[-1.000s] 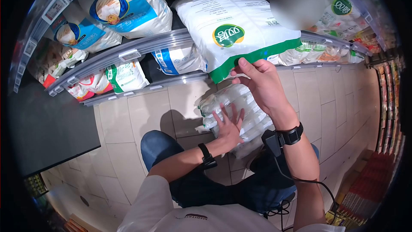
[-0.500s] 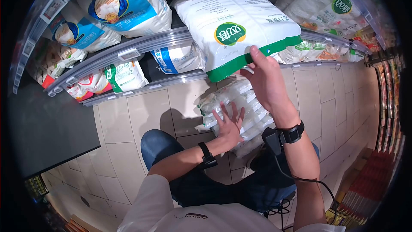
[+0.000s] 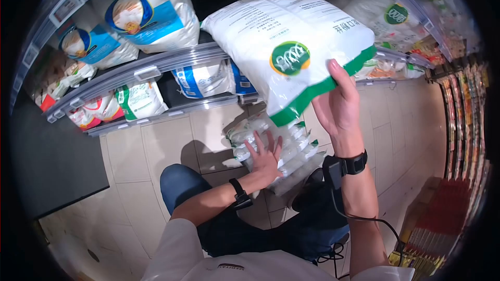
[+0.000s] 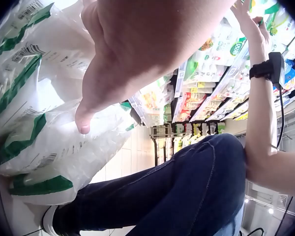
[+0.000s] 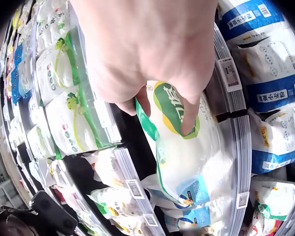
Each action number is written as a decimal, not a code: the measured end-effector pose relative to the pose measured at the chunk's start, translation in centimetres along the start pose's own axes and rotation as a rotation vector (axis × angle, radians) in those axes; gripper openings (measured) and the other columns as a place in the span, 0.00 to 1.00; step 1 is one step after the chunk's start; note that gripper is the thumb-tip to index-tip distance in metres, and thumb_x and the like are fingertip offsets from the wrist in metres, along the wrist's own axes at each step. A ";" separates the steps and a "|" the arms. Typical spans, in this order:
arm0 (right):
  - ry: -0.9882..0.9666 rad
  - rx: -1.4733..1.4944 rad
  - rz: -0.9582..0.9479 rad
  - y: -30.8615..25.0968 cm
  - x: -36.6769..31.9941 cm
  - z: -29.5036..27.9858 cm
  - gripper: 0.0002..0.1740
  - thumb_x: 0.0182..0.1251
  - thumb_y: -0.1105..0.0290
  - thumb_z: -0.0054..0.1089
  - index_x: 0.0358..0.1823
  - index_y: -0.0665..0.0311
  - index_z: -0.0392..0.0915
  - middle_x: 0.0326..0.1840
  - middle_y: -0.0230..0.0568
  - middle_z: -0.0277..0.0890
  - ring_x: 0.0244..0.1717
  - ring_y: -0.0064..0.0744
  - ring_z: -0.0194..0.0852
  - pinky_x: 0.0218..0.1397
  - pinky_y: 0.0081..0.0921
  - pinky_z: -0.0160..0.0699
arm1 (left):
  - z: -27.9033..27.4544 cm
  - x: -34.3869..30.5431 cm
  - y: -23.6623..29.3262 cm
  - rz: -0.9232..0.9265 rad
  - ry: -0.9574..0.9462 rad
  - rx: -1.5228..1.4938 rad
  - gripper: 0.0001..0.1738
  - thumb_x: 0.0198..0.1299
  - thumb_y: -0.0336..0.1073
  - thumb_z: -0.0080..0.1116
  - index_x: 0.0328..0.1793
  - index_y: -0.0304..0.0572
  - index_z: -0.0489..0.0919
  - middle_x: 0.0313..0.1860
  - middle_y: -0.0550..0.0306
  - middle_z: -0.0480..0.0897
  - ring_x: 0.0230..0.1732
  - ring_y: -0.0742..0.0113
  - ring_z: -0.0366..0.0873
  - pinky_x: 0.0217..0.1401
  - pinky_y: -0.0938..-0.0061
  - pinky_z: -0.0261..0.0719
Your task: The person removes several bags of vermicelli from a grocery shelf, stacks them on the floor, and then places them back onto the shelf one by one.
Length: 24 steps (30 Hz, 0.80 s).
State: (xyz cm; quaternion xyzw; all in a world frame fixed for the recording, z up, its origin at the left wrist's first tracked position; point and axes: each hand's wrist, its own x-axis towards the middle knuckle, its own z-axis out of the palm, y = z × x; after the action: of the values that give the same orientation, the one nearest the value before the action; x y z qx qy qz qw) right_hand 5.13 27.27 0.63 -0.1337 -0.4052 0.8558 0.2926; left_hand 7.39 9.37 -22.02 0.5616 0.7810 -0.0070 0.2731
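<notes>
A large white bag of vermicelli (image 3: 245, 36) with a green end band lies across the shelf front, its near end jutting out and tilted down. My right hand (image 3: 338, 106) grips that green end, thumb on top and the other fingers underneath, partly hidden. In the right wrist view the same bag (image 5: 187, 157) shows under my right hand (image 5: 147, 49). Low on the floor, my left hand (image 3: 265, 161) rests with spread fingers on a stack of clear-and-white bags (image 3: 299, 164). Green bands and barcodes mark these stacked bags (image 4: 64, 132) in the left wrist view.
Blue-and-white bags (image 3: 151, 21) stand on the upper shelf to the left. Smaller bags fill the lower shelf (image 3: 203, 80). A dark mat (image 3: 57, 161) lies on the left of the tiled floor (image 3: 125, 156). Packed shelves (image 3: 458, 119) line the far right.
My right hand has shifted its hold rightward along the green band, and the vermicelli bag has come out toward me, its near corner lower. The left hand stays on the stack.
</notes>
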 end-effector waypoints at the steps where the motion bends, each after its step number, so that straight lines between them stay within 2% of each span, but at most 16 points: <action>1: 0.047 -0.009 -0.021 -0.9 -1.2 0.2 0.26 0.82 0.67 0.62 0.76 0.67 0.73 0.75 0.42 0.79 0.77 0.39 0.75 0.83 0.43 0.69 | 0.1 0.1 -0.1 0.005 -0.012 -0.016 0.80 0.48 0.76 0.76 0.95 0.46 0.42 0.92 0.27 0.39 0.85 0.00 0.30 0.69 -0.04 0.38; 3: 0.094 0.098 -0.007 -3.3 -3.8 -0.3 0.27 0.81 0.68 0.61 0.77 0.69 0.72 0.74 0.45 0.79 0.74 0.41 0.78 0.81 0.44 0.73 | 0.6 0.4 0.0 -0.006 -0.047 0.002 0.81 0.46 0.76 0.78 0.96 0.47 0.42 0.92 0.28 0.39 0.86 0.01 0.30 0.70 -0.03 0.38; 6: 0.203 -0.002 -0.024 -7.4 -9.1 -2.3 0.33 0.79 0.64 0.60 0.80 0.73 0.68 0.76 0.52 0.78 0.73 0.46 0.81 0.80 0.45 0.75 | 0.9 0.8 0.0 -0.007 -0.082 0.001 0.81 0.45 0.75 0.78 0.96 0.48 0.42 0.93 0.29 0.39 0.85 -0.01 0.30 0.71 -0.02 0.37; 7: 0.249 -0.016 -0.023 -8.6 -11.2 -3.5 0.35 0.78 0.63 0.60 0.81 0.74 0.67 0.76 0.56 0.78 0.71 0.47 0.82 0.79 0.45 0.78 | 1.4 0.8 -0.1 0.016 -0.064 -0.010 0.78 0.49 0.74 0.77 0.96 0.48 0.44 0.93 0.33 0.44 0.89 0.10 0.33 0.74 0.00 0.33; 10: 0.427 -0.299 -0.090 -11.5 -16.8 -1.7 0.38 0.74 0.62 0.64 0.79 0.78 0.67 0.69 0.61 0.82 0.62 0.49 0.89 0.69 0.41 0.87 | 5.8 2.0 -2.6 0.195 0.151 -0.322 0.75 0.51 0.74 0.76 0.96 0.48 0.46 0.93 0.35 0.45 0.90 0.18 0.36 0.76 0.02 0.32; 12: 0.524 -0.422 -0.082 -12.9 -19.4 -1.4 0.37 0.73 0.61 0.64 0.77 0.78 0.68 0.68 0.61 0.83 0.61 0.49 0.89 0.69 0.41 0.86 | 8.6 3.4 -4.1 0.286 0.296 -0.557 0.74 0.53 0.74 0.75 0.96 0.48 0.48 0.93 0.36 0.47 0.92 0.23 0.37 0.77 0.04 0.32; 13: 0.600 -0.487 -0.071 -13.7 -21.6 -1.3 0.37 0.72 0.61 0.64 0.76 0.78 0.69 0.67 0.61 0.83 0.61 0.49 0.89 0.69 0.41 0.86 | 6.9 2.4 -2.7 0.218 0.235 -0.446 0.74 0.53 0.74 0.75 0.96 0.48 0.47 0.93 0.35 0.46 0.91 0.21 0.37 0.77 0.04 0.34; 14: 0.695 -0.584 -0.062 -14.4 -23.8 -0.8 0.37 0.69 0.62 0.66 0.75 0.78 0.71 0.63 0.57 0.85 0.59 0.46 0.89 0.69 0.39 0.85 | 5.2 1.4 -1.2 0.158 0.169 -0.329 0.75 0.52 0.75 0.75 0.96 0.48 0.47 0.93 0.34 0.45 0.91 0.19 0.36 0.77 0.04 0.35; 15: 0.766 -0.693 -0.011 -15.7 -26.9 -1.3 0.33 0.70 0.63 0.67 0.73 0.73 0.75 0.62 0.54 0.85 0.56 0.42 0.89 0.65 0.36 0.84 | -0.4 -0.2 0.0 -0.018 0.012 0.045 0.77 0.51 0.77 0.75 0.96 0.48 0.46 0.93 0.31 0.43 0.89 0.12 0.34 0.76 0.04 0.38; 17: 0.931 -0.840 -0.021 -16.5 -32.0 -2.1 0.19 0.72 0.70 0.67 0.60 0.69 0.86 0.48 0.45 0.90 0.50 0.34 0.88 0.60 0.29 0.83 | 0.3 0.0 -0.1 0.012 0.036 0.023 0.79 0.49 0.75 0.77 0.96 0.45 0.45 0.93 0.27 0.39 0.87 0.06 0.30 0.74 0.03 0.39; 18: 0.943 -0.941 0.071 -16.8 -32.7 -2.0 0.15 0.74 0.74 0.65 0.57 0.71 0.87 0.57 0.46 0.88 0.54 0.33 0.85 0.63 0.27 0.78 | 0.6 0.1 -0.3 0.019 0.054 0.011 0.80 0.48 0.74 0.79 0.95 0.43 0.45 0.93 0.25 0.36 0.86 0.03 0.29 0.73 0.02 0.39; 19: 0.889 -1.036 0.142 -16.6 -33.0 -2.1 0.14 0.74 0.74 0.64 0.56 0.73 0.86 0.61 0.47 0.86 0.56 0.33 0.84 0.64 0.27 0.77 | 0.6 0.3 -0.3 0.020 0.048 0.024 0.80 0.48 0.74 0.79 0.95 0.44 0.44 0.93 0.26 0.37 0.86 0.03 0.29 0.73 0.02 0.40; 21: 0.748 -1.220 0.297 -16.6 -31.3 -2.4 0.13 0.76 0.75 0.63 0.53 0.79 0.85 0.69 0.48 0.81 0.61 0.34 0.82 0.66 0.28 0.76 | 0.5 0.3 -0.1 0.002 0.038 0.041 0.80 0.48 0.74 0.78 0.96 0.44 0.44 0.93 0.26 0.37 0.86 0.04 0.29 0.74 0.02 0.40; 22: 0.608 -1.381 0.367 -16.8 -31.6 -3.6 0.12 0.77 0.76 0.60 0.51 0.83 0.82 0.76 0.50 0.75 0.65 0.37 0.79 0.68 0.31 0.75 | 0.5 0.4 0.0 -0.011 0.031 0.065 0.80 0.48 0.75 0.78 0.96 0.46 0.44 0.93 0.28 0.37 0.86 0.04 0.30 0.74 0.03 0.43; 23: 0.606 -1.457 0.431 -16.8 -31.9 -4.6 0.11 0.77 0.77 0.60 0.51 0.81 0.83 0.73 0.54 0.77 0.65 0.42 0.80 0.67 0.34 0.76 | -0.1 0.7 0.0 -0.025 0.026 0.077 0.79 0.48 0.74 0.78 0.96 0.46 0.44 0.93 0.28 0.38 0.86 0.04 0.30 0.74 0.03 0.43; 24: 0.510 -1.524 0.565 -17.6 -32.3 -6.9 0.11 0.77 0.77 0.60 0.51 0.80 0.83 0.72 0.56 0.78 0.65 0.45 0.81 0.66 0.34 0.76 | -0.3 0.9 0.6 -0.043 0.009 0.083 0.79 0.48 0.74 0.78 0.96 0.47 0.44 0.93 0.28 0.38 0.86 0.04 0.31 0.74 0.04 0.44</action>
State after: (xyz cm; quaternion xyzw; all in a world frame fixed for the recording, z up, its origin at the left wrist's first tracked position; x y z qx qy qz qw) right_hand 40.92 20.65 9.60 -0.5788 -0.7438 0.3337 -0.0195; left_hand 7.64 10.44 -21.97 0.5554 0.7932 -0.0426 0.2459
